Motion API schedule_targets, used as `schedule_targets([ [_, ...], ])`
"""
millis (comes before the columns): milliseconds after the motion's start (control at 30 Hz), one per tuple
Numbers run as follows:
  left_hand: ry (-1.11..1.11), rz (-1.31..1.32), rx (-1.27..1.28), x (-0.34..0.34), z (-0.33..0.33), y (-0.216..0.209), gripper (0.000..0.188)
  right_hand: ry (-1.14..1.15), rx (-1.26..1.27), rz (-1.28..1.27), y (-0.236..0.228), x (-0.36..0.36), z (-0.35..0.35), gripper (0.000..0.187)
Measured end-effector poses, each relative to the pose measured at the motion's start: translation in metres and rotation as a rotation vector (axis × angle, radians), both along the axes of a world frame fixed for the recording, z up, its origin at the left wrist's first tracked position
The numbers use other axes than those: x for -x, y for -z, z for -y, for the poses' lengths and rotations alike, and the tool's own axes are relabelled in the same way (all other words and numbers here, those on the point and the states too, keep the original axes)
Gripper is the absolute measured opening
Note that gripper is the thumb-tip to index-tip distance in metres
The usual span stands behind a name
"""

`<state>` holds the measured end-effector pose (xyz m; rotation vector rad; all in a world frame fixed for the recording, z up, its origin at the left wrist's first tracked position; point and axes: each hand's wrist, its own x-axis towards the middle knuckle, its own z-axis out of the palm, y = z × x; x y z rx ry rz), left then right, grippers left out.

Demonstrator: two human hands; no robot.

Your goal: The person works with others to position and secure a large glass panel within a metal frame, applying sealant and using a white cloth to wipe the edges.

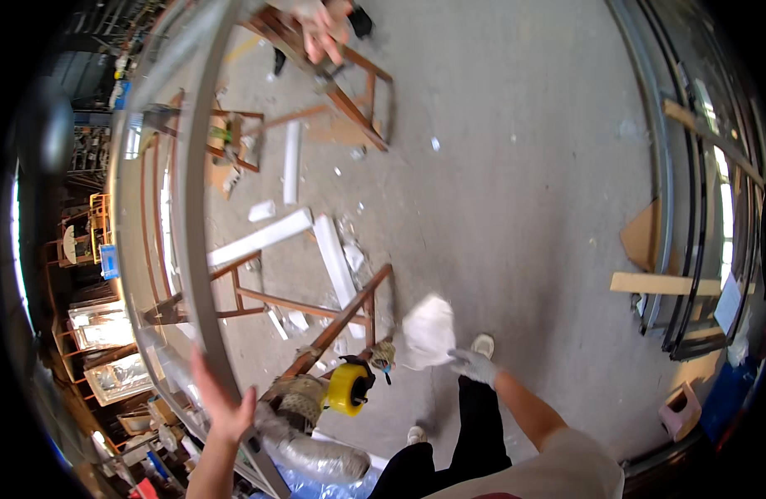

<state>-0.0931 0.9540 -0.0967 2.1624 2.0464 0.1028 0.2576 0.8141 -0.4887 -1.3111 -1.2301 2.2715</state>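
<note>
Driving this from far away, so I'm just going off the head cam. My left hand (pixel 225 412) is bare, thumb and fingers spread wide by the long gray frame (pixel 191 191); can't tell if the palm is really pressing on it. My right hand (pixel 474 368) wears a gray glove, fingers pinching the edge of a crumpled white cloth (pixel 430 333) that hangs out in front of my legs, over the floor (pixel 524 166).

No proper surface, more like a reddish-brown wooden trestle (pixel 341 324) with wrapped padding at its near end and a yellow tape roll (pixel 348 389) right there. The floor's plain gray concrete, littered with white foam strips (pixel 262 237) and scraps. Up top, another person's hand (pixel 324 37) is over a second trestle (pixel 349 104).

Room's pretty cluttered: crammed shelving (pixel 100 324) down the left, and on the right a stack of dark metal frames (pixel 691 191), a pale wooden plank (pixel 666 284) and a little pink stool (pixel 681 413).
</note>
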Motion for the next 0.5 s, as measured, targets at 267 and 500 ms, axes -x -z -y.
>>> schedule_targets([
  [267, 0.037, -0.017, -0.167, -0.030, -0.009, -0.014, 0.088, 0.252, -0.215, 0.269, -0.196, -0.040, 0.052, 0.035],
  [500, 0.345, 0.020, -0.062, -0.098, 0.065, -0.041, 0.086, 0.651, -0.118, 0.269, -0.315, -0.037, 0.076, 0.033],
])
